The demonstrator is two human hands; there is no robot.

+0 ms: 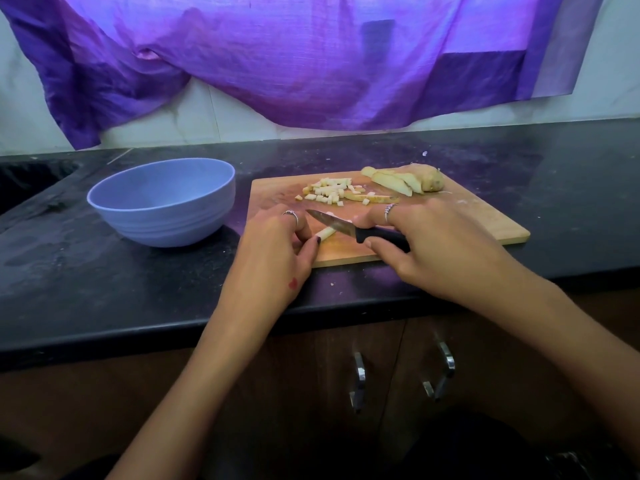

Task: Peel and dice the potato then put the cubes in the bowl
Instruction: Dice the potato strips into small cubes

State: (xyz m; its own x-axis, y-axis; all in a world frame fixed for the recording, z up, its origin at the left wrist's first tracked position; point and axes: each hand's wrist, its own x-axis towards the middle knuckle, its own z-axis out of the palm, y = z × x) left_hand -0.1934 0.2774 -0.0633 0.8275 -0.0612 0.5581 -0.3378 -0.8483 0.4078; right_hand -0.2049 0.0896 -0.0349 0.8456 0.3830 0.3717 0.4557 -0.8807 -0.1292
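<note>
Gripping a matte black handle, the right hand (436, 244) curls its fingers round a small knife (349, 227) whose narrow, pointed steel blade slants over a pale, square-edged potato stick (325, 233). The left hand (277, 251) pinches the near end of that stick between thumb and curled fingers, pinning it to the smooth wooden cutting board (478, 220); a thin metal ring sits on one finger of each hand. Farther back on the board lies a loose scatter of small, creamy potato cubes (327, 192) with a few flat strips beside them, and at the far right corner rests the remaining potato piece (420, 180), lumpy, partly sliced into wedges, with some tan skin on its rounded end. Just left of the board, apart from it, stands a round, matte lavender-blue bowl (162, 202) with faint ridges ringing its lower wall. Everything sits on a dark, speckled stone bench (104, 289) dusted with pale smears. A crinkled purple cloth (311, 57) hangs against the white wall behind.
</note>
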